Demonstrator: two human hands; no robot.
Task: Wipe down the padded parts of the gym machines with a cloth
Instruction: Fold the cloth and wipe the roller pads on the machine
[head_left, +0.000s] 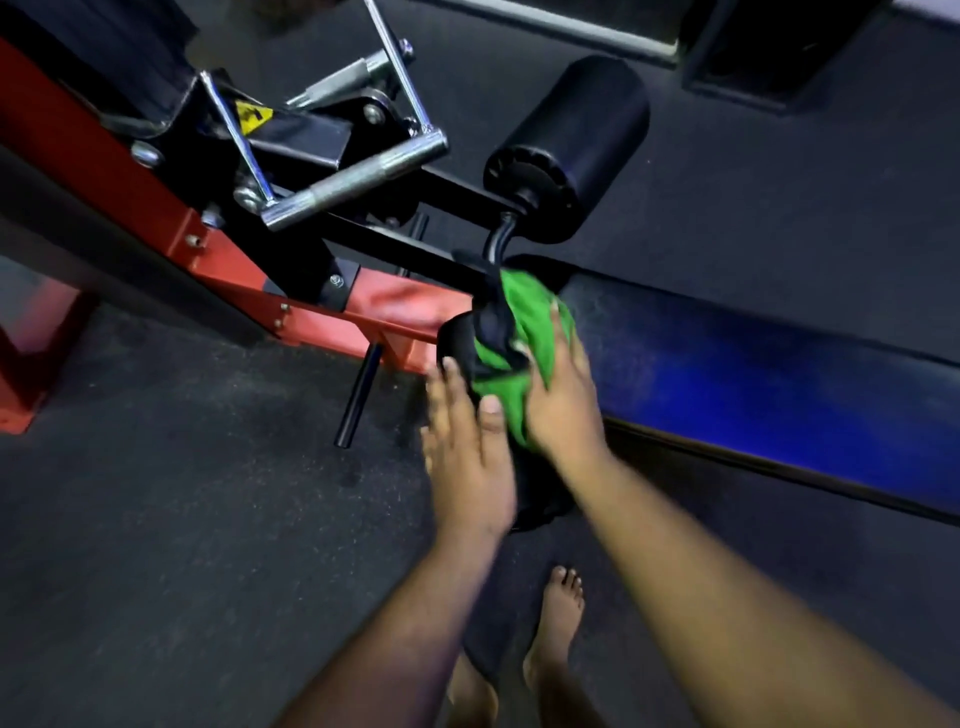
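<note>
A green cloth (524, 332) lies bunched over the near black roller pad (460, 343), where that pad meets the end of the long dark bench pad (753, 379). My right hand (563, 400) covers the cloth, fingers curled over it, and presses it against the roller. My left hand (465, 457) rests on the same roller from the left with fingers straight, its thumb touching the cloth's lower edge. A second black roller pad (576, 140) sticks out on the far side of the bench; neither hand touches it.
The red machine frame (171, 218) with black brackets runs from the upper left. A chrome cable handle (358, 176) hangs on it. A black peg (358, 395) projects near the floor. Dark rubber flooring (171, 545) surrounds everything. My bare feet (558, 623) stand below the bench end.
</note>
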